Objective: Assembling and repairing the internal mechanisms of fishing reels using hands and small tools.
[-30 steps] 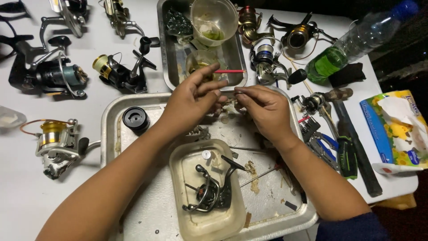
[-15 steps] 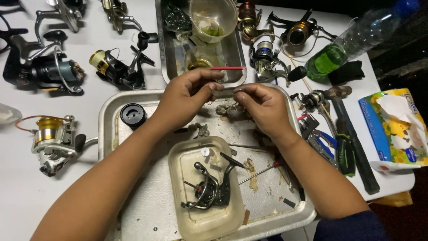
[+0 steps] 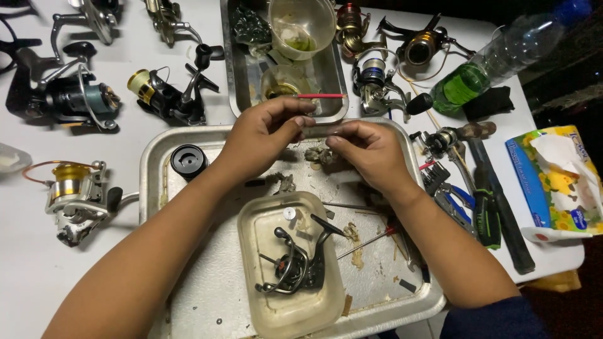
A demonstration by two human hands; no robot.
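left hand (image 3: 260,135): fingers curled, pinching | right hand (image 3: 367,150): fingertips pinched, facing left hand

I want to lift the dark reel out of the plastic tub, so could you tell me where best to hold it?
Probably grip the dark reel by its upright stem near the middle, coming straight down from above: the plastic tub walls block the sides, and its thin bail wire looks too slight.

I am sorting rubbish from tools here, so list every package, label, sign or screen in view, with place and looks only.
Tissue box: right table edge, lying flat, oblong, blue with yellow flowers, white tissue sticking out.
Plastic bottle: upper right, lying tilted, clear with green liquid, blue cap, no label that I can make out.
Signs or screens: none in view.
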